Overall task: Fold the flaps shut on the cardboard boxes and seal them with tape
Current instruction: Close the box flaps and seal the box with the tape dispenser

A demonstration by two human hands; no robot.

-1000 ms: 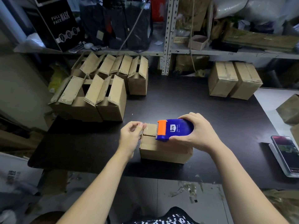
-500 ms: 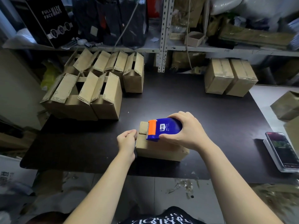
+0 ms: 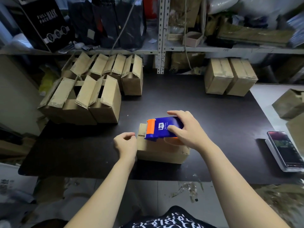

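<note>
Right hand (image 3: 189,130) grips the blue-and-orange plastic tape dispenser (image 3: 164,128) atop the brown cardboard box (image 3: 161,152); left hand (image 3: 125,143) curled at its left edge, grip unclear; dark tabletop (image 3: 74,150) stretches leftward.

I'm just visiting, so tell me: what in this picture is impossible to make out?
Head view only:
- Top seam of the box: covered by the tape dispenser and the right hand gripping it, so any tape laid is unseen.
- Left hand: curled at the box's end; whether it pinches tape is too small to tell.
- Open boxes: insides dark behind flaps.
- Phone: screen too blurred to read.
</note>
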